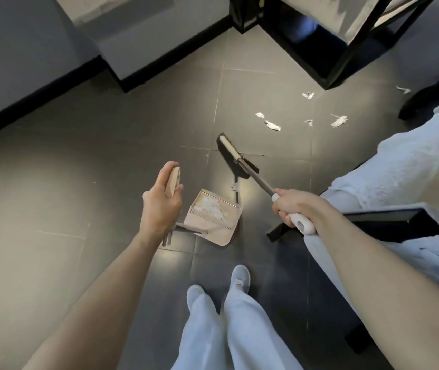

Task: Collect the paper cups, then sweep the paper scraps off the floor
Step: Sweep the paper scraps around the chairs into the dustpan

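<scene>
Over grey tiles, hands grip broom (235, 156), angled toward scraps (271, 124), and dustpan handle (173, 182).

Two bare forearms without sleeves, loose pale blue-white trousers (229, 329) at the lower centre, light grey shoes (240, 277)

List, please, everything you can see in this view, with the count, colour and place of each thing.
Paper scraps: about six, white, loose on the floor beyond the broom.
Broom: one, black bristles, grey shaft, white grip, head on the floor.
Dustpan: one, beige, on the floor, white scraps inside.
Floor: dark grey tiles.
Black frames: furniture at top right.
White cloth: draped at right.
Left hand: holds the dustpan's beige handle top.
Right hand: grips the broom's grip.
Legs: two, pale trousers, pale shoes.
</scene>
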Demonstrator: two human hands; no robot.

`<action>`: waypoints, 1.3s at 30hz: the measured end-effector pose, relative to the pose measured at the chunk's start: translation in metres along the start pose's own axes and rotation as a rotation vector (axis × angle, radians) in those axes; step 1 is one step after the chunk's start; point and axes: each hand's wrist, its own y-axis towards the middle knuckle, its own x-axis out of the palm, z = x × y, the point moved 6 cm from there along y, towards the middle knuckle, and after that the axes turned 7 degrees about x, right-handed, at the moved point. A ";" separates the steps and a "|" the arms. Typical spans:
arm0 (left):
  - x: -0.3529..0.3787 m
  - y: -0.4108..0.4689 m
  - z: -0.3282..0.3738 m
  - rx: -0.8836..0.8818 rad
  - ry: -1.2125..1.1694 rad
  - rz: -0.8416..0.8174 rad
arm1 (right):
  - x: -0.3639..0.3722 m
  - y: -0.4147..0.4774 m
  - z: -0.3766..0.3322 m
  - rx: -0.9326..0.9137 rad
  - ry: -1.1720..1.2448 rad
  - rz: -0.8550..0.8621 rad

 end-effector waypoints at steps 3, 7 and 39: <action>-0.005 0.008 0.001 0.002 -0.010 -0.005 | 0.020 -0.024 0.012 0.090 -0.069 -0.125; -0.012 0.016 0.000 0.032 0.004 -0.037 | 0.037 -0.065 0.027 0.166 -0.037 -0.238; -0.276 -0.114 -0.205 0.147 0.031 -0.120 | 0.330 -0.176 0.047 -0.036 0.514 0.041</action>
